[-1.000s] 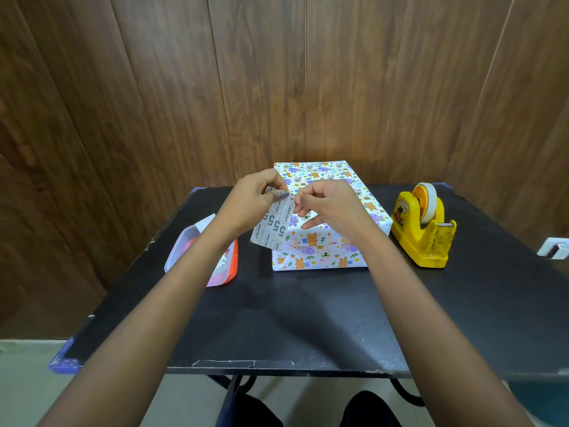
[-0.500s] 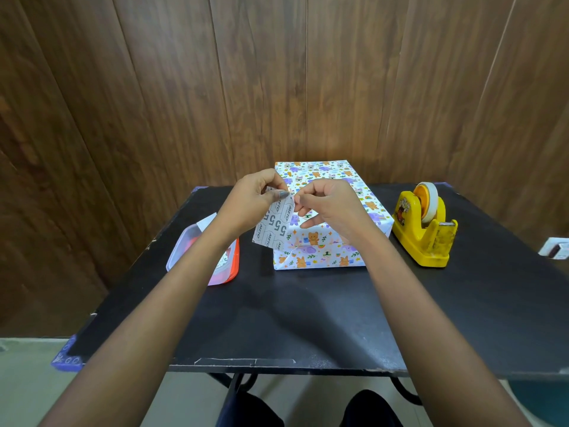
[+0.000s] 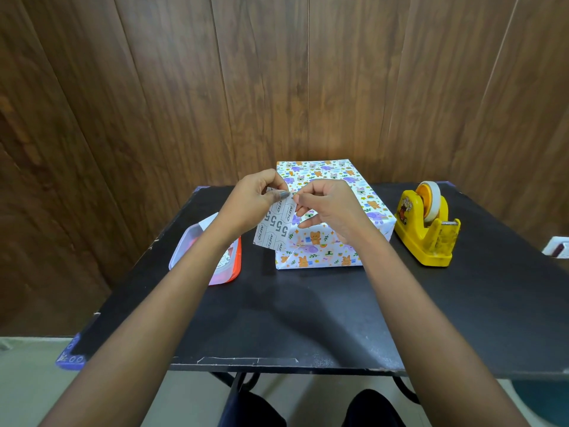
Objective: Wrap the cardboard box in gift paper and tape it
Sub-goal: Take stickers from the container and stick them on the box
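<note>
Almost nothing has moved since a second ago: both hands remain raised together over the near end of the box, and the hanging paper slip has shifted only slightly.

The left hand pinches the top edge of a white rectangular paper slip printed with grey "METO" and "555" marks between thumb and forefinger. The right hand meets it at that same top corner, thumb and forefinger closed narrowly on the edge; whether they grip the slip itself or something peeling from it cannot be told.

Directly behind and below the pinch sits the rectangular box wrapped in white gift paper with cartoon animals, resting on the black tabletop; the slip hangs in front of its near left corner.

Left of the grip and lower lies a translucent plastic container with a red-orange rim, holding printed white paper; its contents are mostly hidden by the left forearm.

Well right of the grip stands a yellow plastic tape dispenser carrying a roll of pale tape.
</note>
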